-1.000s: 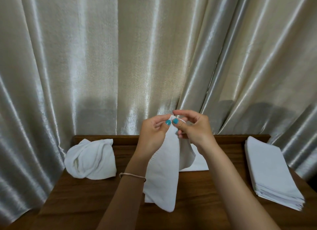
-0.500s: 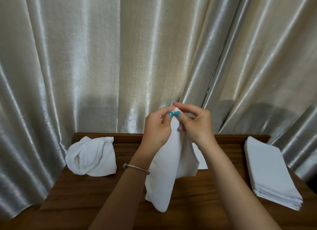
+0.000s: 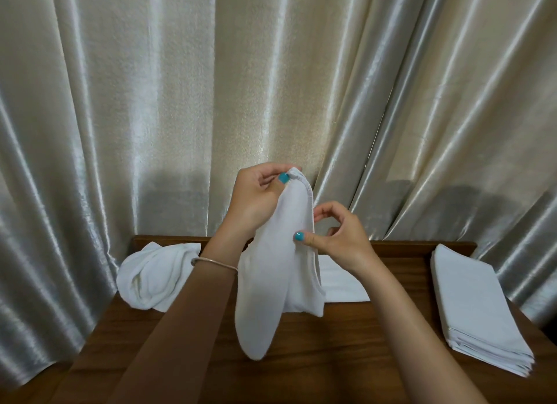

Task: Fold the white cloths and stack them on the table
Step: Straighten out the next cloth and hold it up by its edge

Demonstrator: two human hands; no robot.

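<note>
Held cloth (image 3: 271, 283): a white cloth is held up above the wooden table (image 3: 346, 358), draped in long soft folds, its lower tip hanging close over the wood.
Left hand (image 3: 256, 198): the top corner is pinched between thumb and curled fingers.
Right hand (image 3: 334, 237): the hemmed edge lower down is pinched between thumb and fingers.
Handling: the cloth is judged light, limp and not slippery; no shape is kept unsupported.
Where to hold: corners and the stitched hem are judged the best grip points, so that edges can be matched.
Unfolded heap (image 3: 156, 277): a rumpled white bundle is seen at the table's left.
Folded stack (image 3: 479, 310): flat, crisp rectangles are piled at the right.
Backdrop: a glossy pleated curtain (image 3: 150, 102) is hung behind.
</note>
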